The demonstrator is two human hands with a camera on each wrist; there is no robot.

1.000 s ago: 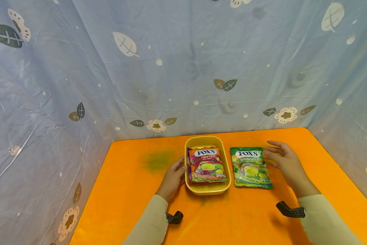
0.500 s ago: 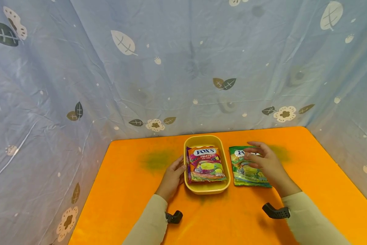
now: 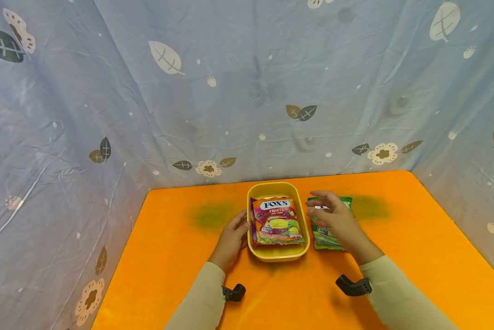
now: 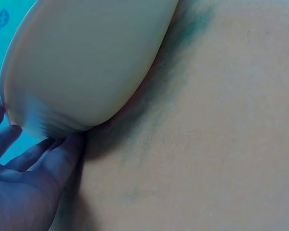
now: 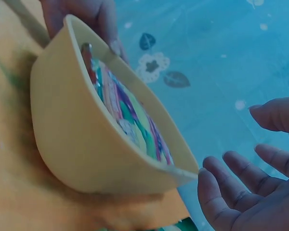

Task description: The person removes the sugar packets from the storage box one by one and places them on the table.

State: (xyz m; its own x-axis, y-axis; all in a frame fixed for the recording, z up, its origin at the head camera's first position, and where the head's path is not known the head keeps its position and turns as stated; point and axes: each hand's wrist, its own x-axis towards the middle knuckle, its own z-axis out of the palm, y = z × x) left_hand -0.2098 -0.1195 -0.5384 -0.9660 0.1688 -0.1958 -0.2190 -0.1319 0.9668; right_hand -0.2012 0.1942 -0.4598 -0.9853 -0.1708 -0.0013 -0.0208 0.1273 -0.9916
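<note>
A yellow plastic tub (image 3: pixel 277 254) sits on the orange table. Inside lies a FOX'S Fruits candy bag (image 3: pixel 277 222), orange and purple, with a purple edge of another pack showing beneath it. My left hand (image 3: pixel 230 236) holds the tub's left side, thumb at the rim and fingers against the outer wall, as the left wrist view shows. Over a green FOX'S candy bag (image 3: pixel 347 206) to the right of the tub, my right hand (image 3: pixel 335 220) hovers with fingers spread, hiding much of that bag. Its fingertips (image 5: pixel 209 178) are close to the tub's right rim, holding nothing.
The orange table (image 3: pixel 168 284) has dark greenish smudges on either side of the tub. A blue curtain (image 3: pixel 230 91) with leaf and flower prints hangs behind and along both sides. Black brackets (image 3: pixel 354 286) are strapped to both sleeves.
My right hand has moved left, from the green bag's right edge across it toward the tub. My left hand, the tub and both bags have stayed in place.
</note>
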